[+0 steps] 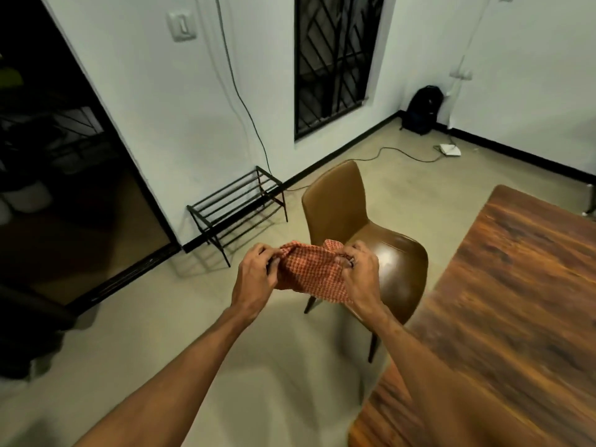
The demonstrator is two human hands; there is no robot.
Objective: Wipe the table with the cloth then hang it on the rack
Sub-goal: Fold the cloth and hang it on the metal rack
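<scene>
An orange checked cloth [312, 269] is stretched between both hands in mid-air, above the floor and in front of a chair. My left hand [256, 275] grips its left edge and my right hand [361, 272] grips its right edge. The cloth sags and bunches between them. A low black metal rack [237, 204] with slatted tiers stands on the floor against the white wall, beyond and left of the hands. The dark wooden table [516, 301] fills the right side, to the right of my right arm.
A brown leather chair [351, 217] stands between the hands and the table. A dark doorway [64, 188] opens at the left. A black backpack [422, 109], a white device [450, 150] and a cable lie on the far floor by a barred window [335, 59].
</scene>
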